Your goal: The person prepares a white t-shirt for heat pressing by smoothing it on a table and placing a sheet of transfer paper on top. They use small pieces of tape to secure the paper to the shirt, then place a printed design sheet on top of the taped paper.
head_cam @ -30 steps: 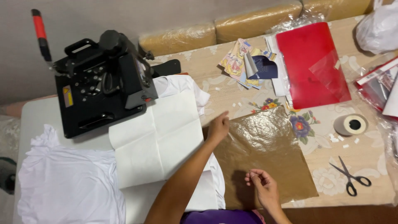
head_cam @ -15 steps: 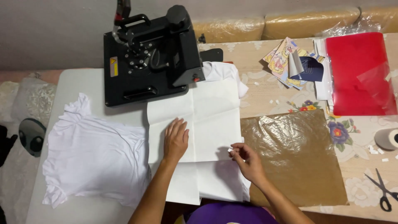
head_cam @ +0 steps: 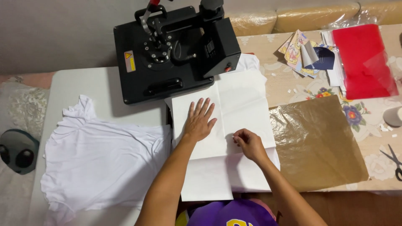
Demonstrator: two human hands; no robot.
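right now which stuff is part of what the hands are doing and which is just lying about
In use:
- left hand, flat on the creased white paper sheet
- right hand, pinching that sheet's edge
- black heat press just behind

Lying about:
- white t-shirt
- brown translucent sheet
- red plastic folder
- black-handled scissors

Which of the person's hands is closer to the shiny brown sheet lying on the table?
Right. The right hand sits just beside the crinkled brown sheet; the left hand lies flat farther away on the white paper.

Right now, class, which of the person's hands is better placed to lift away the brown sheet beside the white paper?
Probably the right hand: it pinches the white paper near its right edge, close to the brown sheet. The left hand lies flat further left, pressing the paper.
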